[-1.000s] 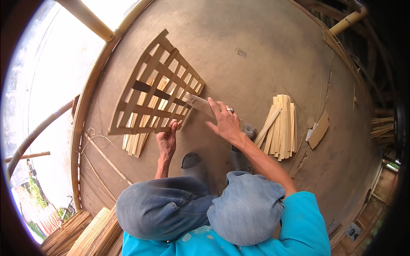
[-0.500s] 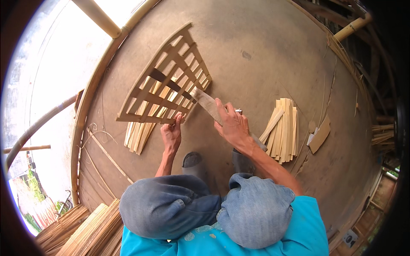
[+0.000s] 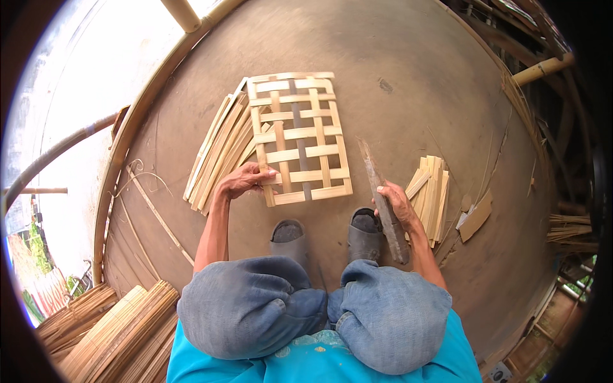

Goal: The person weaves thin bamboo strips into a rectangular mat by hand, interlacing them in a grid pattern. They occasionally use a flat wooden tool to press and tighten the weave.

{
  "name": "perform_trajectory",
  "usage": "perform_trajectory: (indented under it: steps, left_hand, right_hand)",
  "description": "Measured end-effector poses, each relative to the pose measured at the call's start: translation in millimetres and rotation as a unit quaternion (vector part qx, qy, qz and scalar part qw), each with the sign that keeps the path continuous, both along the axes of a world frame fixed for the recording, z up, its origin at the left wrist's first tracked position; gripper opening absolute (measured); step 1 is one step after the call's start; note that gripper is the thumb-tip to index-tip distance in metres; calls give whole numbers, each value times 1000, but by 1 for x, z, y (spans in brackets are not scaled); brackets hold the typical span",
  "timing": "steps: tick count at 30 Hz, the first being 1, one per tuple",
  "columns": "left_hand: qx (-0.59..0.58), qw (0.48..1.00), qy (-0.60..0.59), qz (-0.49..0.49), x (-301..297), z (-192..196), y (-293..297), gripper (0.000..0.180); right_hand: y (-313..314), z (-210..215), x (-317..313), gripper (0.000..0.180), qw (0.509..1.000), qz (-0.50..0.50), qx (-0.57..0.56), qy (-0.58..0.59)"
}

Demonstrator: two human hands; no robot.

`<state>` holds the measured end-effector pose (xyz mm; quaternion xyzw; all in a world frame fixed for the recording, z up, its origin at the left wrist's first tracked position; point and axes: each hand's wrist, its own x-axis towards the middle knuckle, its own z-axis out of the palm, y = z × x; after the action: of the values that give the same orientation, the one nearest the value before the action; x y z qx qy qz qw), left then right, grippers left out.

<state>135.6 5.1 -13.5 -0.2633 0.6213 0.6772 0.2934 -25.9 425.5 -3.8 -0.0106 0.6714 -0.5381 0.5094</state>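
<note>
My left hand (image 3: 241, 180) is closed on the lower left side of a woven bamboo panel (image 3: 313, 152), an open lattice of pale flat strips with one dark strip running lengthwise. The panel is lifted off the floor and faces me. In my right hand (image 3: 402, 209) is a flat, grey-brown wooden bar (image 3: 394, 242), narrow at its far end and apart from the panel. Partly behind the panel lies a fanned stack of pale bamboo strips (image 3: 214, 153). A smaller pile of strips (image 3: 436, 195) lies beyond my right hand, which partly covers it.
Two shod feet (image 3: 365, 241) stand on the brown floor below the panel. Larger bundles of bamboo slats (image 3: 131, 332) lie at the lower left. A piece of cardboard (image 3: 476, 217) is on the right. A bamboo pole (image 3: 137, 134) edges the floor at the left.
The panel has swung from a tilted, edge-on pose to face me, lower and further right. My right hand has drawn the wooden bar away from it, right and toward me.
</note>
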Motion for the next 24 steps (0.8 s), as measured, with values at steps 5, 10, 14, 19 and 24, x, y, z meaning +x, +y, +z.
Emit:
perform_trajectory:
  steps: [5,10,14,19,24]
  left_hand:
    - [-83,992,-3,-92,-6,-16,-1,51]
    - [-60,991,66,102,7,-20,19,61]
    - [-79,982,76,156,17,-23,27,52]
    - [-76,986,74,126,20,-19,36,55]
    - [-228,964,128,45,24,-35,44,56]
  right_hand:
    - [-20,11,2,41,998,28,-24,42]
    - [-32,5,-3,44,991,86,3,105]
    - [-40,1,-4,50,951,165,25,260]
    - [-54,19,-5,49,943,228,48,237]
    - [-72,33,7,47,910,318,60,259]
